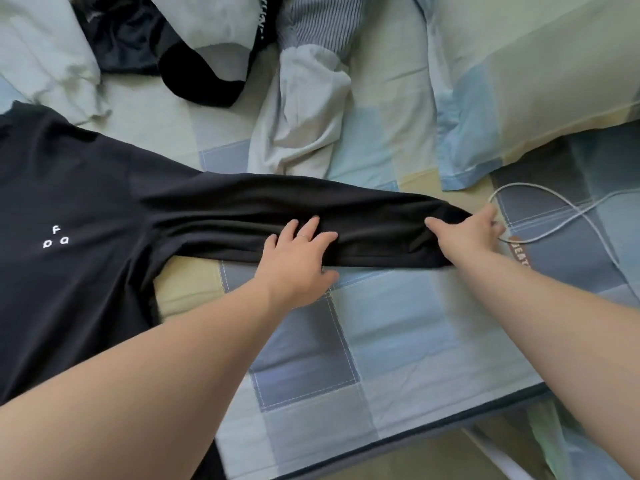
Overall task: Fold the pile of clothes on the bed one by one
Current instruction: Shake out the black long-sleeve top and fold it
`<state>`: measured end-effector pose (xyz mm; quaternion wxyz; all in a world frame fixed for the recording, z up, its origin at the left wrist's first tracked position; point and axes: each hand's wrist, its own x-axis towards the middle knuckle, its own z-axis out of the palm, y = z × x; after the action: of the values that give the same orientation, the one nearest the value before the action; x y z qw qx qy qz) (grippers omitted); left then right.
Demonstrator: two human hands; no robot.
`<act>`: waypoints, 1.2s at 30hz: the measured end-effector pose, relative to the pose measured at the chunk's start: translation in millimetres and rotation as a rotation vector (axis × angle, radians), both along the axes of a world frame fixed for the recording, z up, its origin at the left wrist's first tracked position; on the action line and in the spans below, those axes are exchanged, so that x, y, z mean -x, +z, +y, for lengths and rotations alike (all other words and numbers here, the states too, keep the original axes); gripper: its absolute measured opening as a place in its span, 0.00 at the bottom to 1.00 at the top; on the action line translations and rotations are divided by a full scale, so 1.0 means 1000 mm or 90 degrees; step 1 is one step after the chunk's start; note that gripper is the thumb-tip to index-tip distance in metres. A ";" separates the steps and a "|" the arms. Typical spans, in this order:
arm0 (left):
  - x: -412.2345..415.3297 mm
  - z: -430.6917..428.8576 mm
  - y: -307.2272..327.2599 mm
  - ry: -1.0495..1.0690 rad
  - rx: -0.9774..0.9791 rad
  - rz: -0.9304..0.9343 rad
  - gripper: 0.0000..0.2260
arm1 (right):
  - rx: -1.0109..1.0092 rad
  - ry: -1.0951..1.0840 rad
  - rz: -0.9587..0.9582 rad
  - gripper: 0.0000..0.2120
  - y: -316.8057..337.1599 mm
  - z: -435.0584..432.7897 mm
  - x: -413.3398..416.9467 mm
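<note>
Right now the step in hand looks like the first fold of a black shirt [69, 188], which lies spread flat on the bed [398, 341], its body off to the left of both hands. Its long sleeve [242, 209] stretches straight out across the sheet and runs under both of them.

The left hand [298, 258] rests flat on the middle of the sleeve, fingers straight and spread, pressing the cloth down. The right hand [467, 237] is at the cuff end, thumb laid over the top of the fabric and the other fingers reaching past the end; it appears to grip the cuff, though the fingers are partly hidden.

Beyond the hands, further up the bed, waits the rest of the pile of clothes [138, 39], dark and pale garments heaped loosely and not yet folded. A white cable [561, 216] loops on the sheet just past the right hand, and a pillow [540, 74] lies beyond it.

The next move, I judge, calls for carrying the cuff back towards the shirt's body while the left hand holds the sleeve as a hinge. The right hand should lift clear of the cable so that it does not drag along with the cuff.
</note>
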<state>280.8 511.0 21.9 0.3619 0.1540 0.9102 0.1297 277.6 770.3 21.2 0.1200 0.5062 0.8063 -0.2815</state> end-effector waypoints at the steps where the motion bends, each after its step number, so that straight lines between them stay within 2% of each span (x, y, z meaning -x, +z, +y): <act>1: 0.000 0.002 0.001 -0.005 -0.004 -0.009 0.30 | 0.016 -0.013 0.001 0.44 -0.002 0.006 0.002; 4: 0.002 0.007 0.007 0.013 -0.017 -0.036 0.29 | 0.062 -0.010 0.000 0.32 -0.004 0.019 0.002; 7: 0.003 0.010 0.017 0.047 -0.040 -0.080 0.27 | 0.098 0.066 -0.005 0.20 0.004 0.024 -0.002; 10: 0.009 0.010 0.032 0.174 -0.127 -0.161 0.19 | 0.170 0.109 0.087 0.12 0.033 0.013 -0.002; 12: 0.014 0.009 0.046 0.388 -0.299 -0.284 0.14 | 0.232 0.132 0.153 0.11 0.058 -0.006 -0.001; 15: 0.021 -0.001 0.072 0.651 -0.528 -0.506 0.20 | 0.349 0.189 0.206 0.13 0.094 -0.050 0.002; 18: 0.029 -0.031 0.100 0.765 -0.675 -0.641 0.30 | 0.547 0.237 0.189 0.28 0.129 -0.107 0.016; 21: 0.032 -0.083 0.128 0.810 -0.751 -0.637 0.35 | 0.690 0.231 0.076 0.30 0.152 -0.164 0.031; 24: 0.034 -0.147 0.147 0.836 -0.823 -0.625 0.30 | 0.768 0.204 0.080 0.27 0.168 -0.223 0.039; 25: 0.035 -0.169 0.149 0.845 -0.807 -0.607 0.25 | 0.755 0.187 0.095 0.25 0.171 -0.244 0.041; 27: 0.037 -0.216 0.146 0.875 -0.723 -0.538 0.15 | 0.643 0.171 0.131 0.19 0.169 -0.287 0.046; 30: 0.041 -0.301 0.135 0.910 -0.614 -0.444 0.11 | 0.435 0.234 0.144 0.12 0.162 -0.362 0.051; 32: 0.043 -0.370 0.133 0.919 -0.602 -0.397 0.10 | 0.392 0.302 0.138 0.13 0.153 -0.424 0.052; 36: 0.041 -0.520 0.133 0.902 -0.616 -0.265 0.09 | 0.391 0.401 0.077 0.19 0.139 -0.581 0.046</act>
<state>239.6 -9.5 154.6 0.2503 -0.3368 0.5526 0.7201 231.7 189.4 159.8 0.2978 0.1592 0.8055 -0.4869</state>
